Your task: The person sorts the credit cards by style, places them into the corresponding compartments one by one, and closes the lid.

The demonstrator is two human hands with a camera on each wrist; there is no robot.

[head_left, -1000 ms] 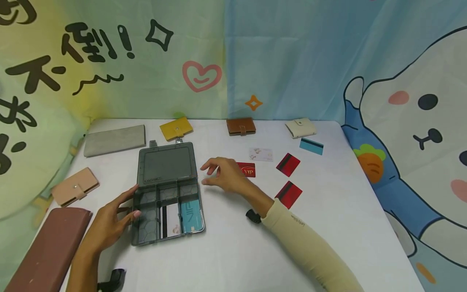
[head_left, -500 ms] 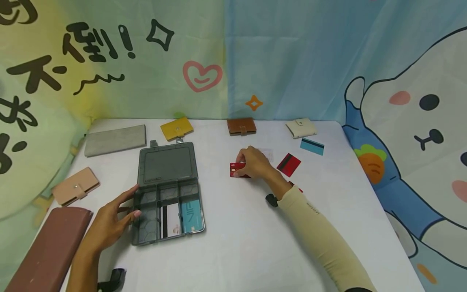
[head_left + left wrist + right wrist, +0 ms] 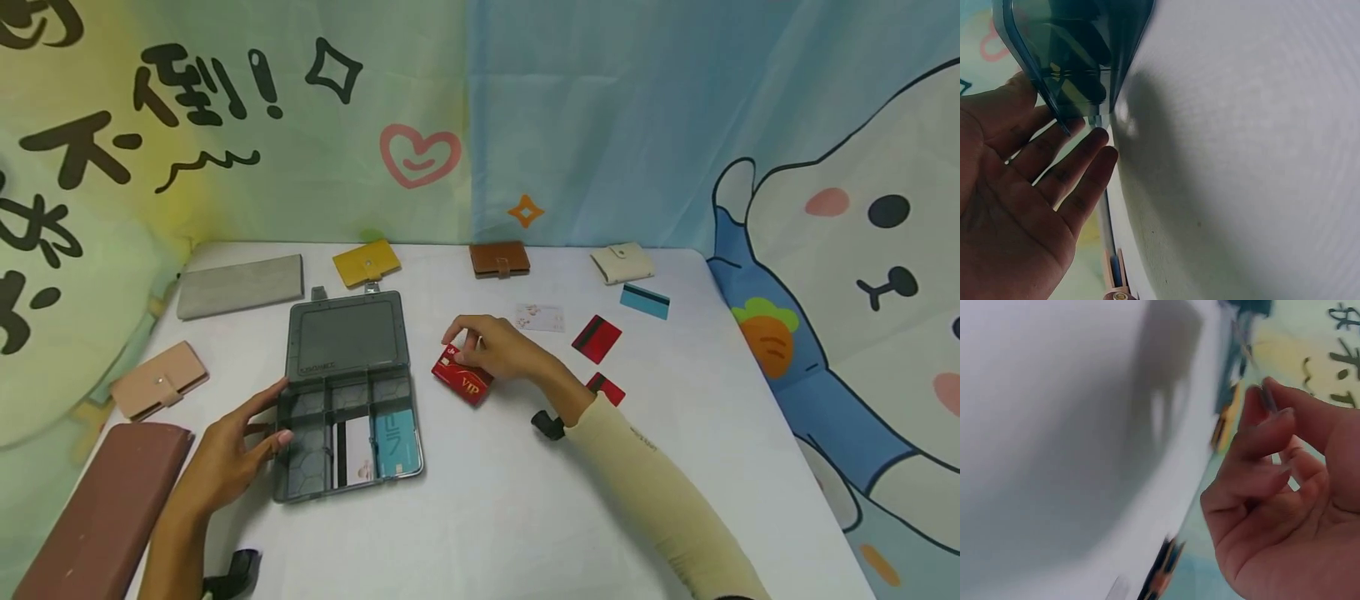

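My right hand (image 3: 498,348) pinches a red VIP card (image 3: 467,383) over the table, just right of a dark translucent compartment box (image 3: 345,333). In the right wrist view, thumb and fingertips of the right hand (image 3: 1279,481) meet on the card's thin edge. The box lies with its lid flipped back. Its front compartments hold a white card with a black stripe (image 3: 354,450) and a blue VIP card (image 3: 397,443). My left hand (image 3: 228,454) rests at the box's left side, its fingers extended along the wall (image 3: 1054,100) in the left wrist view.
Right of the box lie a pale card (image 3: 540,317), two red cards (image 3: 597,338) and a blue striped card (image 3: 645,301). Yellow (image 3: 366,263), brown (image 3: 500,260) and cream wallets (image 3: 623,262) line the back. Grey (image 3: 240,287), pink (image 3: 160,380) and maroon wallets (image 3: 105,508) sit at left.
My right hand reached right from beside the box, took hold of the red VIP card, and brought it left and nearer, now tilted. The left hand and box stay put.
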